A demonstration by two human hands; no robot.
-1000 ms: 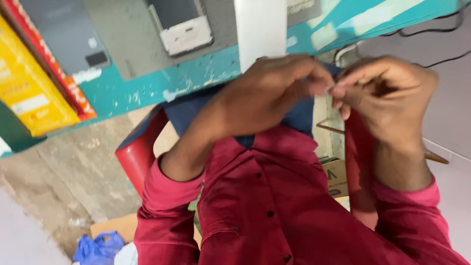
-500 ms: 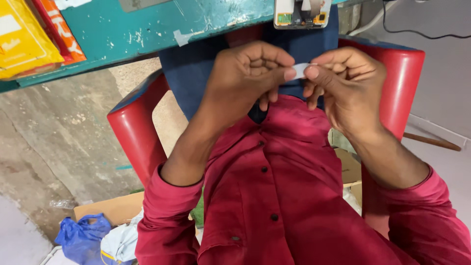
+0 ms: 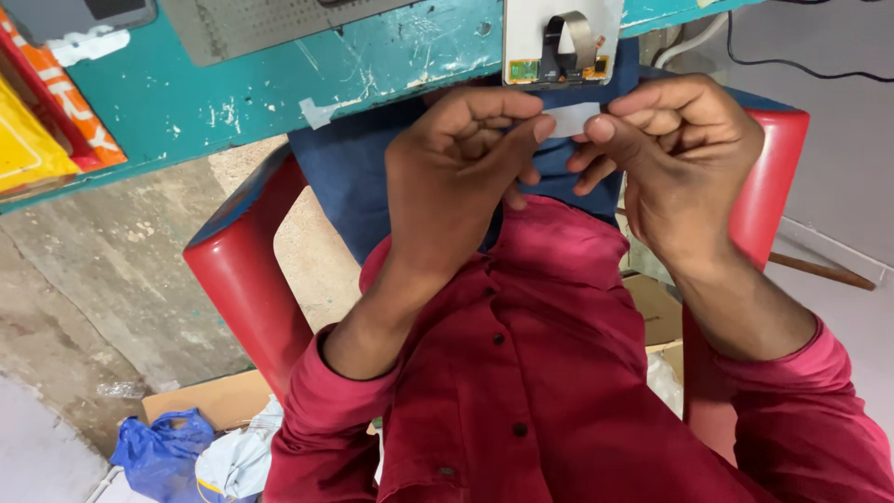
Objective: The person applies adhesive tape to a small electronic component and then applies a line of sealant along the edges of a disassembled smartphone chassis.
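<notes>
1. Head view: my left hand point(image 3: 456, 177) and my right hand point(image 3: 675, 154) are both curled closed, pinching a small white strip point(image 3: 570, 119) between thumbs and fingertips; the strip spans the gap between the two hands.
2. Just above my hands, a white display panel point(image 3: 562, 37) with a grey flex ribbon point(image 3: 568, 42) lies on the edge of the chipped teal surface point(image 3: 279, 84).
3. Up and to the left of my left hand sit a perforated grey plate point(image 3: 270, 23) and yellow and orange boxes point(image 3: 42, 140).
4. Beneath my hands are my red shirt point(image 3: 531, 373) and the red plastic chair point(image 3: 247, 289).
5. Far below my left hand, a blue bag point(image 3: 154, 452) lies beside cardboard point(image 3: 209, 399) on the floor.
</notes>
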